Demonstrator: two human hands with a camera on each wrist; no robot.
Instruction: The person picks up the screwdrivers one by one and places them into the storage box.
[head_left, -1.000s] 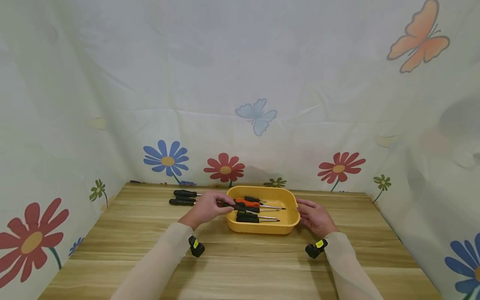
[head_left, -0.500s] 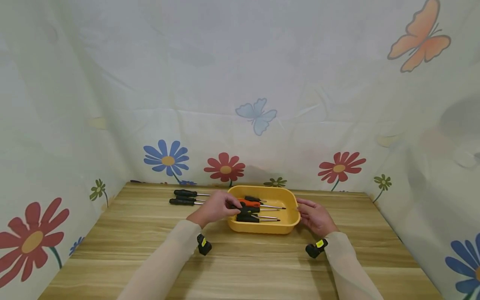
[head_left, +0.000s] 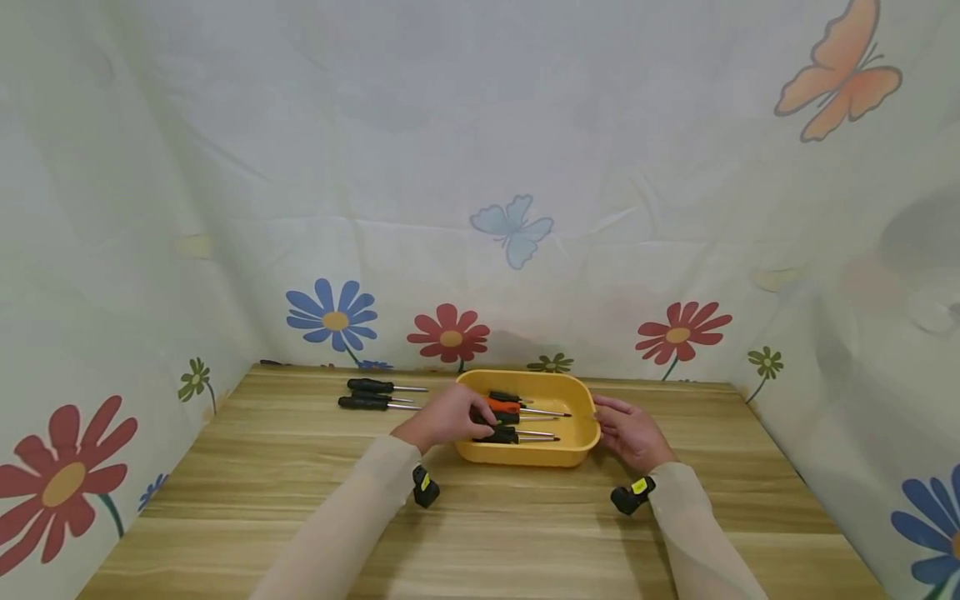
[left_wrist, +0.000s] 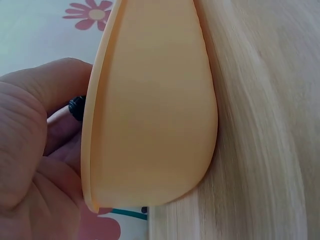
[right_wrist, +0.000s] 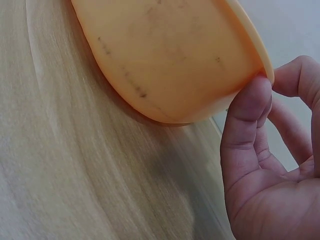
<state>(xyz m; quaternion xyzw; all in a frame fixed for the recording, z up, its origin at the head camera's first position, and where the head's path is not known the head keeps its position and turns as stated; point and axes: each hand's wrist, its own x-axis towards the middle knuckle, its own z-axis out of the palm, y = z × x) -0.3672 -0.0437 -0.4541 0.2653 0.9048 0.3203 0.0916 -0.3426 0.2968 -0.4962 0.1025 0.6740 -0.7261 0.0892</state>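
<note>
A yellow plastic bin (head_left: 525, 456) stands on the table with several screwdrivers inside, one with an orange-and-black handle (head_left: 504, 406) and others black. Over its left rim reaches my left hand (head_left: 448, 414), its fingers curled round a black-handled screwdriver (left_wrist: 76, 108); in the left wrist view only the handle's end shows between thumb and fingers, beside the bin's wall. The held tool's shaft is hidden among the others. At the opposite end, my right hand (head_left: 633, 435) pinches the bin's rim between thumb and fingers, plainly seen in the right wrist view.
Left of the bin, black-handled screwdrivers (head_left: 371, 387) lie side by side on the wooden table (head_left: 525, 533), shafts pointing right. A flower-printed curtain (head_left: 375, 167) rises behind the table and along both sides.
My left hand has moved right and slightly down into the bin with the black-handled screwdriver. The right hand keeps its place at the rim.
</note>
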